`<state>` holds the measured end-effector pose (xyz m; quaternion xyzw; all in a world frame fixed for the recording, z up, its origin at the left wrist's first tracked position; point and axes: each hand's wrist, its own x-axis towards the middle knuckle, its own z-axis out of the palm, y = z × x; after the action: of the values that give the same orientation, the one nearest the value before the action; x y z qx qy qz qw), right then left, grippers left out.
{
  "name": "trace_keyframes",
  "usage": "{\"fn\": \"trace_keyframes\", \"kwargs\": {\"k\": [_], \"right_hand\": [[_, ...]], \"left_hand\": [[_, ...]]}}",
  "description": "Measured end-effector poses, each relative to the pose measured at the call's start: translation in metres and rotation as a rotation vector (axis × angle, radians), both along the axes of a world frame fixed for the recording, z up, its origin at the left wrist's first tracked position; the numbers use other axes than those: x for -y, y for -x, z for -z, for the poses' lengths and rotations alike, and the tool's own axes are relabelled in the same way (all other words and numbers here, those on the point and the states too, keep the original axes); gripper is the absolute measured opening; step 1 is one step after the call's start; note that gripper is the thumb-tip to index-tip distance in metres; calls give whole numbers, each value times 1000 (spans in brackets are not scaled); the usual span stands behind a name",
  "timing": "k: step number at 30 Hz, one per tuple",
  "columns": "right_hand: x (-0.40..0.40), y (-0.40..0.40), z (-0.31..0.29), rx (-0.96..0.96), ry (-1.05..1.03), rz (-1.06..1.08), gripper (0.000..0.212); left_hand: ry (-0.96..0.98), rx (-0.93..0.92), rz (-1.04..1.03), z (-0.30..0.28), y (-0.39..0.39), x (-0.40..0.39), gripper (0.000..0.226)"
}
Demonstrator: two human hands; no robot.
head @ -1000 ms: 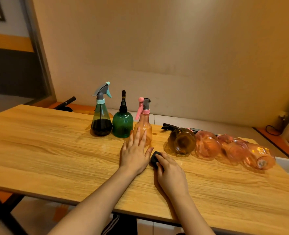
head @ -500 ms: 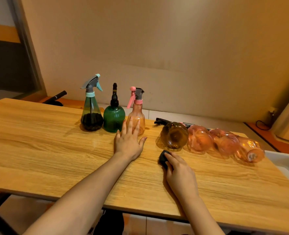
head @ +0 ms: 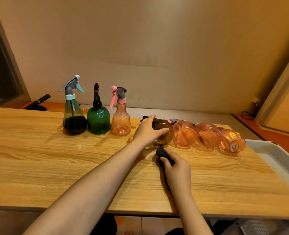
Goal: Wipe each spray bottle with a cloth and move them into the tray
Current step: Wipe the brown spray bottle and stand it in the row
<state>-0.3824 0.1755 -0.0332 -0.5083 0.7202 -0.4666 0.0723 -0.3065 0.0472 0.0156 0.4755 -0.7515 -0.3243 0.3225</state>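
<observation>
At centre-left of the frame three spray bottles are standing upright: a teal-topped one (head: 74, 114), a green round one (head: 98, 119) and a pink-topped one (head: 120, 118). Just right of them, the left hand (head: 146, 131) is curling over the amber bottle (head: 164, 133) lying on its side, thumb across its base. The right hand (head: 176, 168) is gripping the dark cloth (head: 162, 152) below it. A firm hold around the body, judging by its roundness, should be stopping it rolling into the three pink bottles (head: 208, 134) lying alongside. The lying bottles' spray heads are mostly hidden behind them. At right, the white tray (head: 267, 150) is being cut off by the frame edge.
</observation>
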Motion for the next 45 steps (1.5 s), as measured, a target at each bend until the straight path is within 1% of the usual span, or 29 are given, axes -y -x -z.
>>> {"fn": "trace_keyframes", "kwargs": {"k": [3,6,8,10,13,14,17,18,20,22,25,28,30,32,34,36,39,42,45], "right_hand": [[-1,4,-2,244,90,41,30],[-2,9,-5,539,204,67,27],[-3,10,-6,643,263,64,26],[-3,10,-7,694,305,56,26],[-3,10,-8,686,360,58,27],[-3,10,-8,675,374,52,27],[-3,10,-6,637,379,12,27],[-3,8,-6,629,366,-14,28],[-3,6,-5,605,321,-82,29],[-5,3,-6,575,285,-159,32],[-7,2,-9,578,267,-220,38],[-8,5,-10,624,287,-239,39],[-9,6,-9,640,304,-248,37],[-10,6,-10,653,324,-264,36],[-11,5,-10,650,339,-278,37],[-10,4,-10,624,341,-289,39],[-9,3,-6,560,336,-295,42],[-10,2,-5,517,335,-290,43],[-9,1,-4,498,340,-285,43]], "left_hand": [[3,-75,-37,8,-2,3,57],[-3,-152,-52,11,-13,1,47],[-27,-191,-52,13,-23,-4,46],[-24,-211,-50,18,-34,-11,46],[-30,-256,-55,22,-52,-30,43],[-64,-304,-40,22,-58,-38,39],[-246,-480,21,18,-66,-63,25],[-276,-469,-4,16,-65,-67,24],[-325,-401,-84,9,-61,-68,38],[-428,-350,-168,3,-54,-62,53],[-521,-349,-208,0,-48,-55,60],[-474,-436,-149,5,-49,-57,54],[-368,-492,-62,16,-54,-61,54],[-278,-511,37,25,-60,-66,68],[-262,-541,115,33,-64,-68,83],[-271,-559,158,39,-68,-67,91],[-270,-545,185,42,-72,-65,97],[-251,-532,206,42,-75,-63,95],[-243,-537,229,41,-77,-62,81]]}}
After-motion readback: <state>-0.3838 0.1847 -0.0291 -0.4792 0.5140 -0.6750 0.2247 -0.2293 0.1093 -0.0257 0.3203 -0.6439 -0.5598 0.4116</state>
